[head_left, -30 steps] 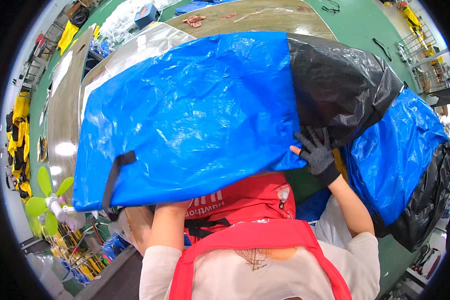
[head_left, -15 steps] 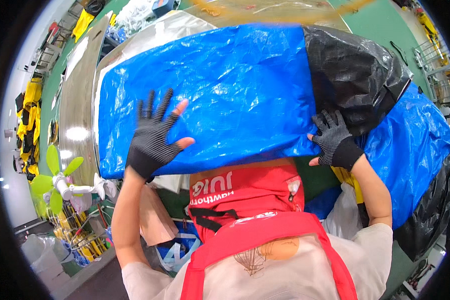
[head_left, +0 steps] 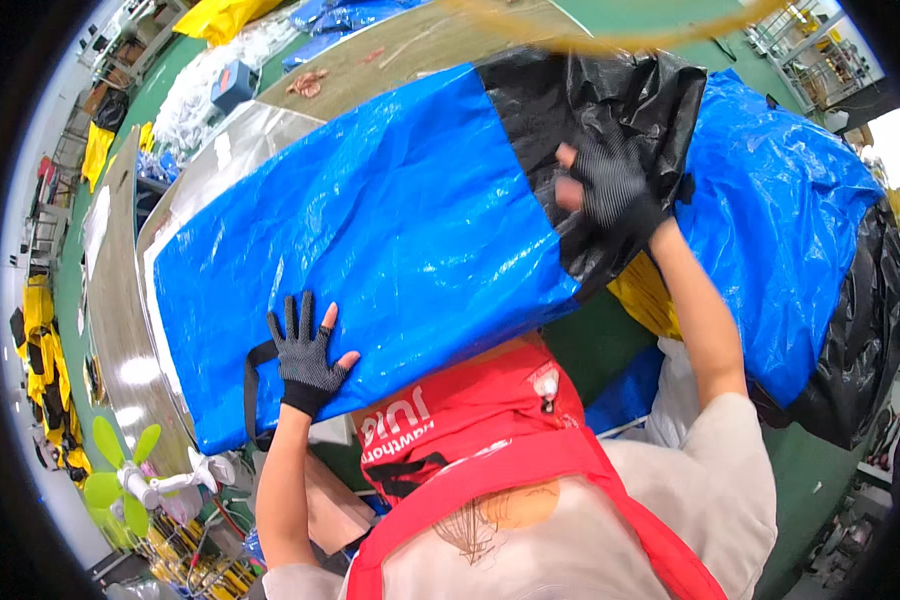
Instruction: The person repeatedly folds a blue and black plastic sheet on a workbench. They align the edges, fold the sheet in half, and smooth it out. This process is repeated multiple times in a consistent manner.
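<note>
A large blue plastic sheet or bag lies spread across the table in front of me, joined to a crinkled black section at its right end. My left hand, in a dark ribbed glove with bare thumb and index tips, rests flat on the near left of the blue part, fingers spread. A black strap hangs in a loop beside it. Over the black section is my right hand, gloved the same way, thumb and fingers apart and somewhat blurred. Nothing shows in either hand.
More blue sheeting with black parts hangs at the right. Left of the table stands a small fan with green blades. Behind are a blue box and white scrap plastic. Yellow material lies below my right forearm.
My right hand has moved up and left from the blue part's near right corner onto the black section. My left hand is lower, near the front edge. The black strap now shows.
</note>
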A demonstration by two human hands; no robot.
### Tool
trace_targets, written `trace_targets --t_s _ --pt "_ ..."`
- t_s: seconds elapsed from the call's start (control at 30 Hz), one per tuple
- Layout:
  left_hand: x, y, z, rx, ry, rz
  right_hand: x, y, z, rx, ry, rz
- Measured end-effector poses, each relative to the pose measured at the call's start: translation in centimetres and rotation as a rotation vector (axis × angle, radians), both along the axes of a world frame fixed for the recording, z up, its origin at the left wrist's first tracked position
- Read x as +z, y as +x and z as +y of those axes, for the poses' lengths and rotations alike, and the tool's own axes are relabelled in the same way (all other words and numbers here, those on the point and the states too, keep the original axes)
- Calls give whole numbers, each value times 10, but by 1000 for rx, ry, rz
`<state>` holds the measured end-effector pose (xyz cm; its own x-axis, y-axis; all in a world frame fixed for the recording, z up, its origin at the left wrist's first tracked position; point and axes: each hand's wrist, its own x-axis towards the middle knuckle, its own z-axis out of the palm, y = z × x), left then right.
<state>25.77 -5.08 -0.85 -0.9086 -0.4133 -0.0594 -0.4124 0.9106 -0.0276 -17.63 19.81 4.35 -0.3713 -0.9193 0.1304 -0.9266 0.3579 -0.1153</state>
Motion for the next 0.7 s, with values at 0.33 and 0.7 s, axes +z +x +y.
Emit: trace_targets --t_s 0.33,0.7 --pt "107 -195 -17 -758 -37 160 -51 50 103 66 -262 113" --pt "-22 -310 114 -1084 94 340 73 -14 -18 -2 38 86"
